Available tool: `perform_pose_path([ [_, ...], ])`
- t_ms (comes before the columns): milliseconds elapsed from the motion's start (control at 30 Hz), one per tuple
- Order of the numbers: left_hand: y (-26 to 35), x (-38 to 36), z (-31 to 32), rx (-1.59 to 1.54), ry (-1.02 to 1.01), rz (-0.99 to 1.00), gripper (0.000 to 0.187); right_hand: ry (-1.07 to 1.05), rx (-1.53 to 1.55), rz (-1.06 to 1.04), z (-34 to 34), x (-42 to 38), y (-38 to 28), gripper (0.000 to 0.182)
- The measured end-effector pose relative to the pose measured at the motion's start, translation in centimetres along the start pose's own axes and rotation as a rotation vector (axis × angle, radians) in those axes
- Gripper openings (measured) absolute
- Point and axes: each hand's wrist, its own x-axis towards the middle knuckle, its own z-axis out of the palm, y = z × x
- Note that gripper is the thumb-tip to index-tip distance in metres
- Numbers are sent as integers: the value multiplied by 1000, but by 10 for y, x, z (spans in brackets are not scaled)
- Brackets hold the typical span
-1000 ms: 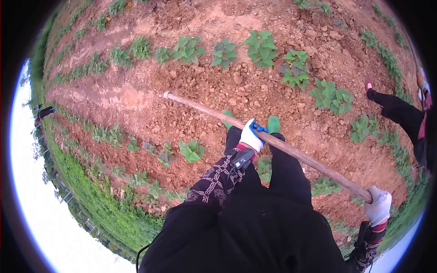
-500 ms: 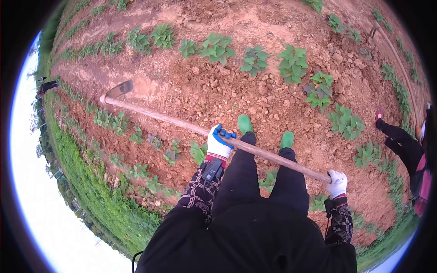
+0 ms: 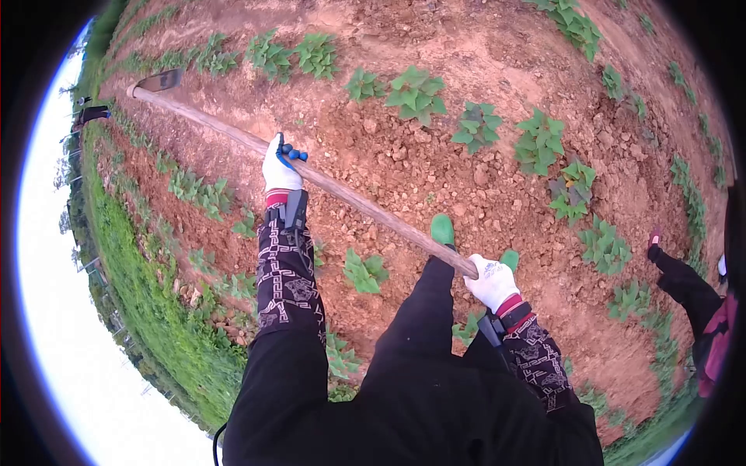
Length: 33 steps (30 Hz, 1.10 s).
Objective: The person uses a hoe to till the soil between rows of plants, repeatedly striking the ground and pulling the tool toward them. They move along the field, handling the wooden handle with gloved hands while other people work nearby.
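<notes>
Trousers on my legs are black, and in front of them my right hand is closed around the rear end of the hoe. One second ago this hand was far out at my side; now it is before my right leg and partly hides one green shoe. The other shoe is just beside the handle. My left hand curls its fingers around the handle farther forward, and my left arm is straighter than half a second ago. The blade, which was out of sight one second ago, is now visible at upper left, above the soil or touching it; I cannot tell which. Beyond the handle a row of green plants has shifted to the right in my view. Another person is at right.
</notes>
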Motion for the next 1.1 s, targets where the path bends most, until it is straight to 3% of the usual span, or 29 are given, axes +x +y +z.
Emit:
perform_pose_path([
  [100,-129,-18,8,49,81,-181,23,-18,56,152,10,-55,43,24],
  [167,-225,-80,16,75,95,-409,17,-73,-51,329,12,-146,73,27],
  [200,-243,-113,23,21,105,-540,15,-28,-47,482,3,-188,69,26],
  [300,-237,-182,21,-86,29,-668,16,-26,-197,568,-42,-259,56,16],
  [400,-238,-155,21,-98,22,-774,20,1,-297,569,-58,-251,38,16],
  [467,-237,-136,16,-378,26,-831,24,59,-294,557,-53,-249,53,18],
  [533,-235,-142,20,-365,59,-868,28,215,-317,430,-46,-247,65,16],
  [633,-235,-151,14,-278,66,-929,26,256,-321,394,-25,-253,96,20],
  [767,-197,-148,11,-251,126,-833,25,325,-334,299,1,-222,126,24],
  [900,-113,-112,25,-277,80,-568,32,412,-275,160,11,-129,135,26],
  [967,-68,-89,27,-265,44,-485,33,375,-216,117,12,-73,124,26],
  [1100,18,-50,31,-93,2,-106,31,277,-26,11,-11,6,46,25],
])
